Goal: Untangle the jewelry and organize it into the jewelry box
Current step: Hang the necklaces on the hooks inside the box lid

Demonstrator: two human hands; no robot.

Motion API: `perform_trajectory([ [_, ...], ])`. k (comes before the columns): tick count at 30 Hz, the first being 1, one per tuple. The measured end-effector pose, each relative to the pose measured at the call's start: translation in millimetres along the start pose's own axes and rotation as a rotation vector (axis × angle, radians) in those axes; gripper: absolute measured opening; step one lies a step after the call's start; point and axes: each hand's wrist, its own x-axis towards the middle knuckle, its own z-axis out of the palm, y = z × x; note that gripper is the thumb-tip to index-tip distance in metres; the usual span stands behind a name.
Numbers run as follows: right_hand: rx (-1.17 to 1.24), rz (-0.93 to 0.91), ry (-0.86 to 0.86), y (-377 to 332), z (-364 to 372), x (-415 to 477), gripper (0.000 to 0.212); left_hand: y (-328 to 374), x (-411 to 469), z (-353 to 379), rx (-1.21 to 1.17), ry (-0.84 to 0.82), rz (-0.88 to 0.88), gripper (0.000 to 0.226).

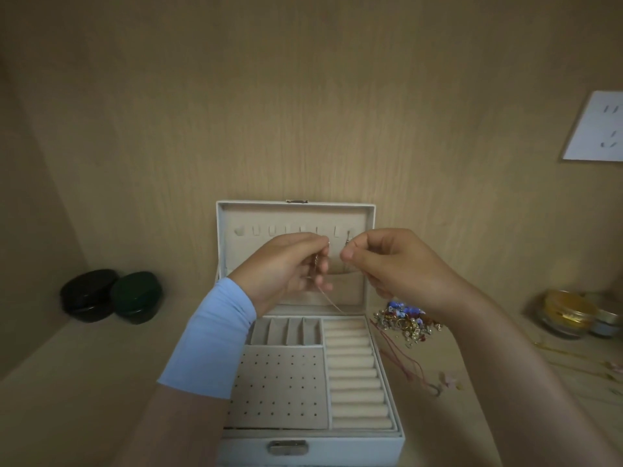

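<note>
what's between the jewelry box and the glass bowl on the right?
Head view: a tangled jewelry pile and a red cord lie between the jewelry box and the glass bowl.

Chain point(332, 303) between left hand point(286, 267), right hand point(397, 264)

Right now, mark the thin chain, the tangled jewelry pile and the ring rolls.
thin chain point(333, 303), head view, loose hanging stretch.
tangled jewelry pile point(406, 321), head view, middle of heap.
ring rolls point(354, 372), head view, a middle roll.
</note>
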Motion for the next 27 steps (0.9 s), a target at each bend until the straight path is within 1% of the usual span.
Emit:
perform_trajectory([
  [3, -0.050, -0.073, 0.064, -12.0, -6.9, 3.5, 0.013, 11.6, -1.6, 2.7, -0.030, 0.046, 0.082, 0.021],
  [7, -0.062, -0.166, 0.156, -25.7, -13.5, 14.1, 0.012, 26.0, 4.1, 0.6, 0.059, 0.173, 0.177, 0.020],
  [9, -0.133, -0.183, 0.236, -22.2, -11.5, 23.5, 0.013, 25.2, 11.1, -0.9, 0.195, 0.290, 0.205, 0.019],
  [12, -0.356, -0.161, 0.408, -3.5, 0.3, 37.7, 0.013, 9.2, 24.8, -0.8, 0.474, 0.488, 0.233, 0.016],
  [16, -0.377, -0.112, 0.582, 15.5, 20.2, 47.8, 0.013, -11.9, 34.7, 3.3, 0.607, 0.632, 0.188, 0.016],
  [19, -0.388, -0.102, 0.675, 15.6, 30.3, 54.2, 0.013, -14.2, 40.1, 6.1, 0.667, 0.685, 0.177, 0.018],
  [21, -0.394, -0.084, 0.710, 14.3, 33.0, 58.3, 0.013, -14.2, 44.0, 6.8, 0.693, 0.701, 0.174, 0.025],
  [23, -0.411, -0.056, 0.723, 14.8, 33.7, 60.5, 0.012, -15.9, 47.3, 6.4, 0.709, 0.705, 0.164, 0.032],
  [27, -0.493, -0.011, 0.697, 19.8, 35.3, 59.0, 0.012, -17.9, 48.5, 7.4, 0.740, 0.701, 0.132, 0.036],
])
